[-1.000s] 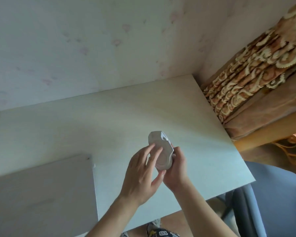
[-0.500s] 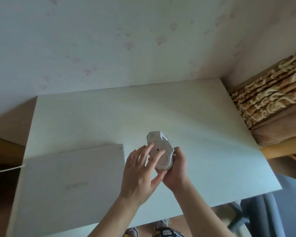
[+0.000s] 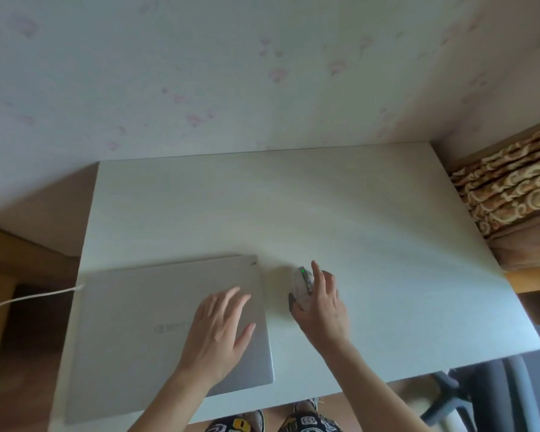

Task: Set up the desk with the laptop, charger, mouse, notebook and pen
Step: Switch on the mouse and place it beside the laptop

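Observation:
A closed silver laptop (image 3: pixel 144 332) lies on the left half of the white desk (image 3: pixel 371 244). A white charger cable (image 3: pixel 22 299) runs from the laptop's left edge off to the left. My left hand (image 3: pixel 222 332) hovers over or rests on the lid's right part, fingers spread, holding nothing. Just right of the laptop a white mouse (image 3: pixel 300 288) with a green light sits on the desk. My right hand (image 3: pixel 323 300) is on its right side, gripping it. No notebook or pen is in view.
The wall stands right behind the desk. A patterned brown curtain (image 3: pixel 508 194) hangs at the right edge. A blue-grey chair (image 3: pixel 496 391) shows at the bottom right. Brown floor and wooden furniture (image 3: pixel 0 244) lie to the left.
The mouse was held up in both hands; it now sits on the desk beside the laptop. My left hand let go and moved onto the laptop lid. The view swung left.

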